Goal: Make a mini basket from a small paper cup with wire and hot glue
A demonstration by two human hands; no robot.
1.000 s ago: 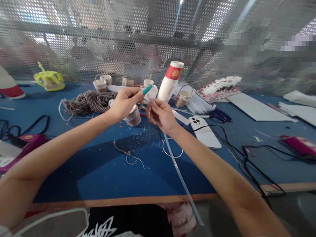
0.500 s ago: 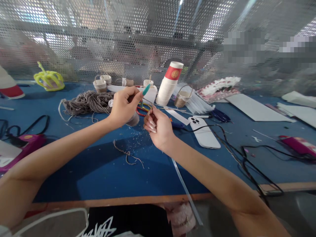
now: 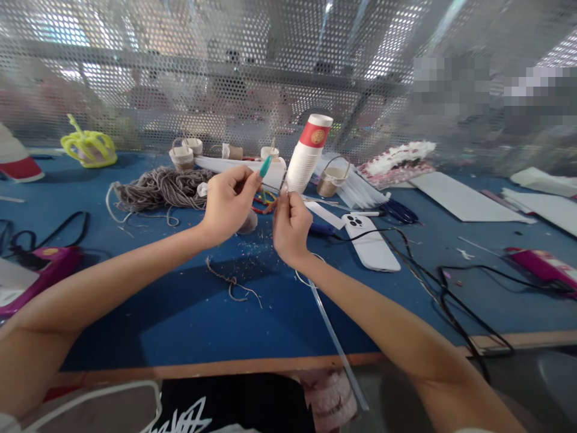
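A thin strand of yarn (image 3: 269,186) runs between my two hands above the middle of the table. My left hand (image 3: 229,201) pinches one end of it, a long teal nail standing up from the thumb. My right hand (image 3: 291,227) is closed on the other end, its thumb raised and fingers curled. From behind the right wrist hangs a pale loop of string (image 3: 303,279). Under the left hand sits a rounded grey thing (image 3: 247,222), partly hidden. Red and yellow loops (image 3: 265,201) lie behind the hands. A knotted yarn scrap (image 3: 232,281) rests nearer me.
Behind the left hand lies a grey yarn hank (image 3: 162,189). Leaning paper cups (image 3: 303,162) and small twine-covered buckets (image 3: 332,180) stand at the back. Rightward are a white phone (image 3: 372,243), black cable (image 3: 444,288) and white board (image 3: 471,195). A clear glue stick (image 3: 336,340) overhangs the front edge.
My right hand has turned so its thumb points up and its fingers curl in, and it has shifted slightly right. A pale string loop now shows by its wrist. My left hand has barely moved.
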